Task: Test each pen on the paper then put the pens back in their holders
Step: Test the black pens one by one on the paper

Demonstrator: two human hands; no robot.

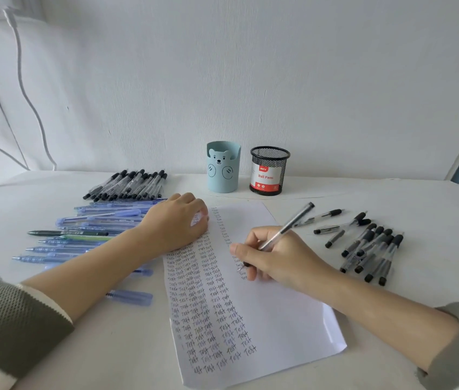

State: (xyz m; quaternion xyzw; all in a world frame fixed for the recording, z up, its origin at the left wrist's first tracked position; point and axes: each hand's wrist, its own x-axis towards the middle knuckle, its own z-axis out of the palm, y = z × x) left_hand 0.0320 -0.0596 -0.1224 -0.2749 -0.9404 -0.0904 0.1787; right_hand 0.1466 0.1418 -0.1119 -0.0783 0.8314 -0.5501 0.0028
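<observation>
A white sheet of paper (276,313) lies in the middle of the table, with columns of the word "Test" down its left half. My right hand (276,257) grips a clear pen with a black cap end (290,225), tip down on the paper at the newest column. My left hand (176,222) rests on the paper's upper left part with curled fingers. A light blue bear holder (223,167) and a black mesh holder (269,170) labelled "Ball Pens" stand at the back.
Several black-capped pens (128,185) lie in a row at the back left, with several blue pens (93,229) in front of them. More black pens (369,249) lie to the right of the paper. White cables hang on the wall at left.
</observation>
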